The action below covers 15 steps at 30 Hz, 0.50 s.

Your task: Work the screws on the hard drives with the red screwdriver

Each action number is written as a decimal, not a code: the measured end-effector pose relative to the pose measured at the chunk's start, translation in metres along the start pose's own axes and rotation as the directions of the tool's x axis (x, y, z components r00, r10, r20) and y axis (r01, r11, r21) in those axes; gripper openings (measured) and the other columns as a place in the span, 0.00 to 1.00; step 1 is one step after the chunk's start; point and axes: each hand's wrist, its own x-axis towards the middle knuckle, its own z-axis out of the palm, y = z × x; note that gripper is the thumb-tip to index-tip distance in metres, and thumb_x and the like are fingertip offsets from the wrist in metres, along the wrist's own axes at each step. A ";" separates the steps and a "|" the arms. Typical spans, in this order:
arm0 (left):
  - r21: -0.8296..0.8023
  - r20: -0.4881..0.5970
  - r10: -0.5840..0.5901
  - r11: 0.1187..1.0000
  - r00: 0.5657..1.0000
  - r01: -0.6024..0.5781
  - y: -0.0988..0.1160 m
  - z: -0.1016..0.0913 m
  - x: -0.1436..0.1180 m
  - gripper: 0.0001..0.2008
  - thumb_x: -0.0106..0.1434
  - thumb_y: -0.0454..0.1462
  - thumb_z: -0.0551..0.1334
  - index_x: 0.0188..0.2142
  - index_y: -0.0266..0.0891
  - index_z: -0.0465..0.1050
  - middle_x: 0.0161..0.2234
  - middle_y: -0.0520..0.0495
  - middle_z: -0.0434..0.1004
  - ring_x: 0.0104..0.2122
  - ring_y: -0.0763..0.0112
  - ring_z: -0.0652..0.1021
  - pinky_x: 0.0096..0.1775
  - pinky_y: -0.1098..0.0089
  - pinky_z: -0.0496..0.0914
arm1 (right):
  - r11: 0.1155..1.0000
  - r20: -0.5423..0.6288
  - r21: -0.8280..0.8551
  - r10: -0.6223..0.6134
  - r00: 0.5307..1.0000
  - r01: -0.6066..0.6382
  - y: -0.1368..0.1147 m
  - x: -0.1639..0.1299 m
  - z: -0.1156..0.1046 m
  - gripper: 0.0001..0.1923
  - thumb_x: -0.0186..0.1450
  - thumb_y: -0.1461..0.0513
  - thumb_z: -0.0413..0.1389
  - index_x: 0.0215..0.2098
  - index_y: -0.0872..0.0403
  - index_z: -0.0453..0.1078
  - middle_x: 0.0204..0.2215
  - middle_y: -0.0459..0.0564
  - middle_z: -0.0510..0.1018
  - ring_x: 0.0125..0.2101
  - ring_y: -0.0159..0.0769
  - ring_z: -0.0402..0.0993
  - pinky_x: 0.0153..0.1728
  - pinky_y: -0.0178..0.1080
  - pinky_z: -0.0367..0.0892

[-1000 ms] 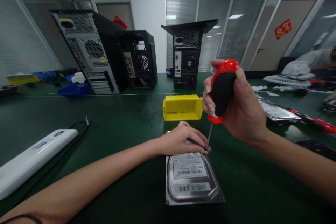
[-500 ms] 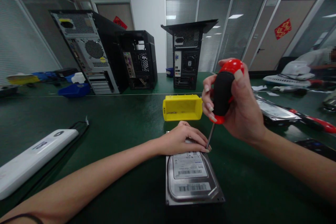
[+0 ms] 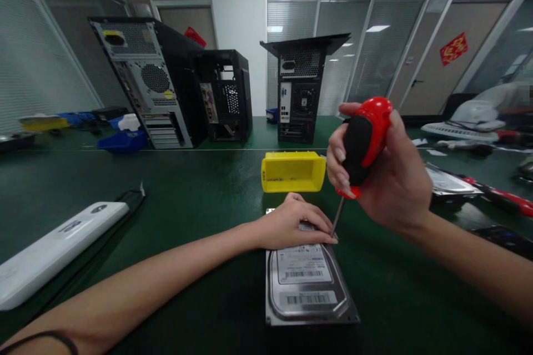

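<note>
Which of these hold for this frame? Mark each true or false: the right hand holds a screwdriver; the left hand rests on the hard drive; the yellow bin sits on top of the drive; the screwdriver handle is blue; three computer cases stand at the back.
1. The right hand holds a screwdriver. True.
2. The left hand rests on the hard drive. True.
3. The yellow bin sits on the drive. False: it stands on the table behind the drive.
4. The screwdriver handle is blue. False: red and black.
5. Three computer cases stand at the back. True.
</note>
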 end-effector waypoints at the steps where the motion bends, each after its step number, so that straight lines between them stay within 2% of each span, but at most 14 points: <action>1: 0.000 -0.003 -0.003 1.000 1.000 0.003 0.000 0.000 0.000 0.06 0.62 0.38 0.61 0.37 0.41 0.76 0.42 0.53 0.79 0.44 0.72 0.75 0.46 0.67 0.56 | 1.000 -0.001 -0.004 -0.008 1.000 0.008 0.000 0.000 0.000 0.15 0.67 0.51 0.42 0.45 0.48 0.63 0.25 0.45 0.62 0.18 0.30 0.59 0.11 0.32 0.55; 6: -0.001 -0.018 0.015 1.000 1.000 -0.015 0.000 0.000 0.000 0.05 0.62 0.37 0.62 0.37 0.40 0.76 0.41 0.52 0.79 0.43 0.72 0.75 0.45 0.67 0.56 | 1.000 -0.050 -0.004 -0.012 0.999 0.012 0.002 0.000 -0.001 0.10 0.64 0.54 0.50 0.41 0.48 0.62 0.29 0.45 0.64 0.21 0.29 0.62 0.13 0.32 0.57; 10: 0.002 -0.026 0.033 0.999 0.999 -0.033 0.000 0.000 -0.001 0.06 0.62 0.37 0.62 0.37 0.39 0.76 0.41 0.51 0.79 0.43 0.72 0.75 0.45 0.67 0.57 | 0.999 -0.026 -0.003 -0.045 0.999 0.045 0.001 0.001 -0.001 0.09 0.62 0.57 0.55 0.36 0.49 0.59 0.29 0.44 0.66 0.21 0.28 0.65 0.15 0.32 0.61; 15: 0.015 -0.035 0.045 0.999 0.998 -0.045 -0.001 0.000 -0.001 0.06 0.62 0.37 0.62 0.37 0.38 0.76 0.41 0.51 0.79 0.43 0.72 0.75 0.45 0.67 0.57 | 1.000 -0.011 0.023 0.004 1.000 -0.004 0.000 0.002 0.001 0.12 0.61 0.58 0.57 0.35 0.49 0.56 0.24 0.40 0.65 0.14 0.24 0.60 0.11 0.29 0.54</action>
